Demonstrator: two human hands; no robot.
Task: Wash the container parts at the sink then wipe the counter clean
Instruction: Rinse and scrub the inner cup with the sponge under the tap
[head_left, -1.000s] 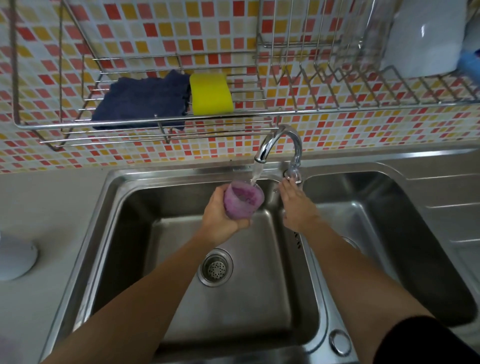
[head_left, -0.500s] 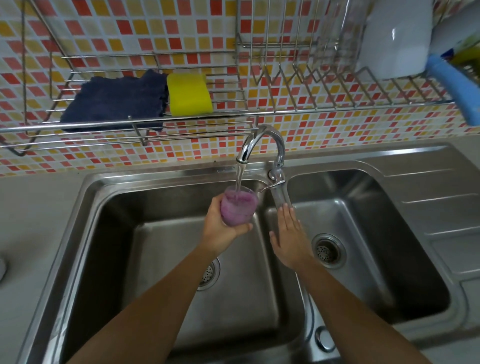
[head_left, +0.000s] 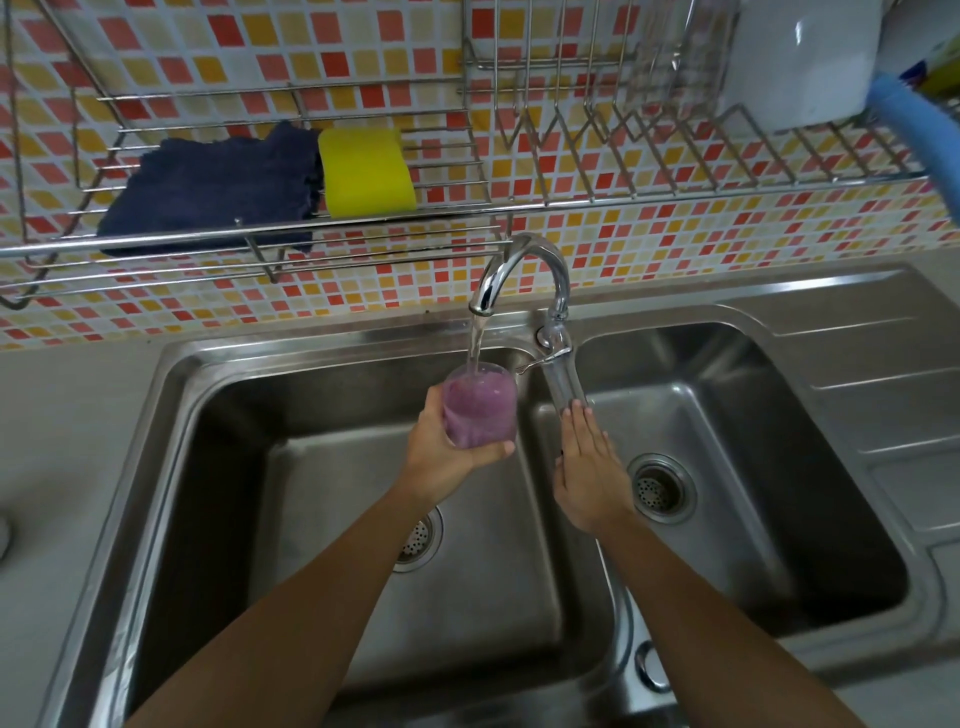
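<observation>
My left hand (head_left: 441, 457) grips a clear container (head_left: 480, 405) smeared purple inside, held upright over the left basin of the steel double sink (head_left: 208, 364). Water runs from the faucet (head_left: 519, 270) straight into the container. My right hand (head_left: 589, 467) is flat with straight fingers over the divider between the basins. Its fingertips are at the end of the faucet's lever handle (head_left: 563, 379).
A wire rack (head_left: 467, 213) hangs on the tiled wall above the sink, holding a dark blue cloth (head_left: 213, 187) and a yellow sponge (head_left: 366, 171). A white container (head_left: 800, 62) and a blue object (head_left: 919, 124) sit at the rack's right end. Grey counter (head_left: 62, 415) lies left.
My right hand has drawn back from the faucet base to the tip of the lever. The water keeps running into the container, which my left hand holds steady.
</observation>
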